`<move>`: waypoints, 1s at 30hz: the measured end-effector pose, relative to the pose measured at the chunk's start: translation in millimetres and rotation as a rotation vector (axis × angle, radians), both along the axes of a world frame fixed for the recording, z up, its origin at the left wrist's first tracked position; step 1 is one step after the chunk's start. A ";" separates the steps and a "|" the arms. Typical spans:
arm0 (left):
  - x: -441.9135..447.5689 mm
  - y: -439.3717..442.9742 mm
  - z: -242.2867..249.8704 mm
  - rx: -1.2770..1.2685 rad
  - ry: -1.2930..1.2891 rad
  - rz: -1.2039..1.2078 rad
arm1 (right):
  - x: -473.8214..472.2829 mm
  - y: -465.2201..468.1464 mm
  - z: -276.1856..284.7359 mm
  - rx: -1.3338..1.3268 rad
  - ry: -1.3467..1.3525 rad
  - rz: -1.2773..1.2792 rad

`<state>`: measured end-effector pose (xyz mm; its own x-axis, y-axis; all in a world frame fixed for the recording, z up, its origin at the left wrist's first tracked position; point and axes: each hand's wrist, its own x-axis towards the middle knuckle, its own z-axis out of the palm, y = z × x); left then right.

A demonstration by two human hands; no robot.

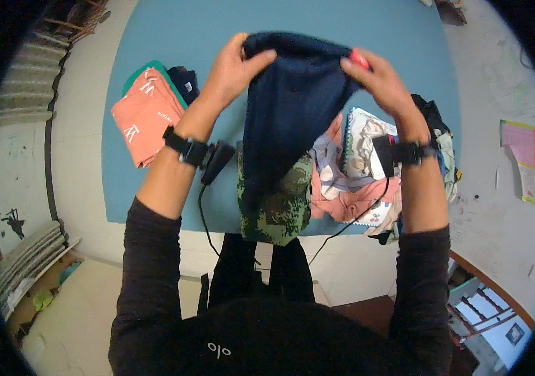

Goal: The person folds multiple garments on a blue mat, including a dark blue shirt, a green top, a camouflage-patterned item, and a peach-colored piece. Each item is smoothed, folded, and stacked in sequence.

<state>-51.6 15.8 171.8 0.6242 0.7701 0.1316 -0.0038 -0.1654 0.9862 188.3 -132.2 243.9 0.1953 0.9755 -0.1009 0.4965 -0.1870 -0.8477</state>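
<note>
A dark navy cloth garment (295,94) hangs from both hands in front of me. My left hand (244,66) pinches its upper left corner. At the upper right corner my right hand (375,75) grips it beside a red patch (359,59). The garment's lower part overlaps a green camouflage cloth (286,221) at the near edge of the blue surface (192,28). Both wrists wear black straps with cabled devices.
At left lie a folded coral garment (147,117), a green piece beneath it and a dark folded one (184,84). Right of centre are heaped pink and grey clothes (342,192), a white patterned cloth (361,155) and dark garments (429,113). A wall stands at right.
</note>
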 end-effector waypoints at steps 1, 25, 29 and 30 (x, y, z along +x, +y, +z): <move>13.8 21.8 -22.6 0.155 0.163 0.092 | 12.3 18.2 -24.4 0.128 -0.013 -0.019; 67.6 -80.2 -189.5 0.610 0.614 -0.016 | -23.5 -125.8 -268.3 -0.338 -0.369 -0.570; 66.5 -86.3 -203.6 0.658 0.807 -0.223 | -27.8 -129.6 -302.3 -0.468 -0.248 -0.716; 69.3 -82.9 -204.3 0.671 0.847 -0.252 | -25.3 -128.0 -307.7 -0.500 -0.158 -0.764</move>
<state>17.7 -67.0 -32.5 0.8386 0.5403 -0.0690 0.5201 -0.7565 0.3965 163.0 -260.1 -63.8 0.8150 0.4262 -0.3926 0.1907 -0.8371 -0.5128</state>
